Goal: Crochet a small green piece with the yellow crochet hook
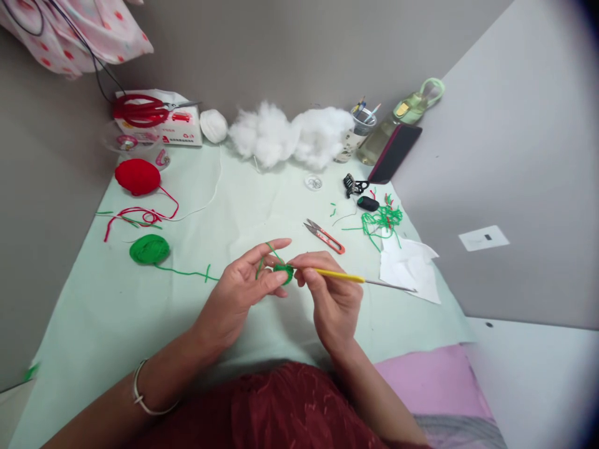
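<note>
My left hand (248,280) pinches a small green crochet piece (283,272) between thumb and fingers, with green yarn looped over the raised index finger. My right hand (334,293) grips a crochet hook (344,275) by its yellow handle; a bare metal end sticks out to the right. The hook's working tip meets the green piece, though the fingers partly hide it. From my left hand a green strand runs left to a green yarn ball (150,249). Orange thread snips (325,236) lie just beyond my right hand.
A red yarn ball (138,176), a white yarn ball (214,126) and red scissors (143,111) on a box are at the left. White stuffing (290,134) lies at the back. Rightward are a phone (395,154), a bottle (388,128), green yarn scraps (384,218) and white paper (407,268).
</note>
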Available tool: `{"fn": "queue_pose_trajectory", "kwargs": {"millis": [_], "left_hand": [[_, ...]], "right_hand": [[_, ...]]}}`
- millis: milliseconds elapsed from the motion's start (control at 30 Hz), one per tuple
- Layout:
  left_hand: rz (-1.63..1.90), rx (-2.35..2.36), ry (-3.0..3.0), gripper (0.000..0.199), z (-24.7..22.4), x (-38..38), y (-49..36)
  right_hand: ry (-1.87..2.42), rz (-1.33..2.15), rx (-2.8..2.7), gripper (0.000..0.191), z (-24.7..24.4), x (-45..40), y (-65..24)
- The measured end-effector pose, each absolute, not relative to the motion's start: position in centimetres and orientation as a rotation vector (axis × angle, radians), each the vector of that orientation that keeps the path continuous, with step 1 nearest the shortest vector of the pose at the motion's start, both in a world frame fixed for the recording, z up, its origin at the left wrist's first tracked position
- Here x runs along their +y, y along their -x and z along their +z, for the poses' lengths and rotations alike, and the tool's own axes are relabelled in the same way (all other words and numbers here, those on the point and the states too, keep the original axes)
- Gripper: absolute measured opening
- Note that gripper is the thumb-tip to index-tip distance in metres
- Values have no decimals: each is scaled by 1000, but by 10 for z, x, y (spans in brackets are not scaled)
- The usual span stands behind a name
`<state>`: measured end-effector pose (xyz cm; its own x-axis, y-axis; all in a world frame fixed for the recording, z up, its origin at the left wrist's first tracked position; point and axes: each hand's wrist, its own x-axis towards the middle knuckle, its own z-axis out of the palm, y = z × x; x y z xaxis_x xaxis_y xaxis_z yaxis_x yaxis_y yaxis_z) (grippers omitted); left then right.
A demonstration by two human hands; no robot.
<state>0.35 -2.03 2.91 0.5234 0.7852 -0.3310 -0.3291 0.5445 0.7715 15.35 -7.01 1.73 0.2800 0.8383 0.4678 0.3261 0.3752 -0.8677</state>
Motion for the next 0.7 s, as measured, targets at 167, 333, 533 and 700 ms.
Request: {"fn": "queue_pose_trajectory", "kwargs": {"millis": [167, 333, 533, 700], "left_hand": [[671, 717, -548, 46, 26, -18, -5], [647, 696, -446, 31, 26, -11, -1], [726, 765, -773, 30, 24, -18, -2], [725, 850, -876, 29, 21, -18, 2]], "right_hand": [[1268, 31, -1584, 32, 9, -77, -152], [1207, 404, -1227, 21, 17, -73, -157], [1188, 671, -1111, 14, 17, -68, -157], [1127, 802, -991, 19, 12, -68, -162]]}}
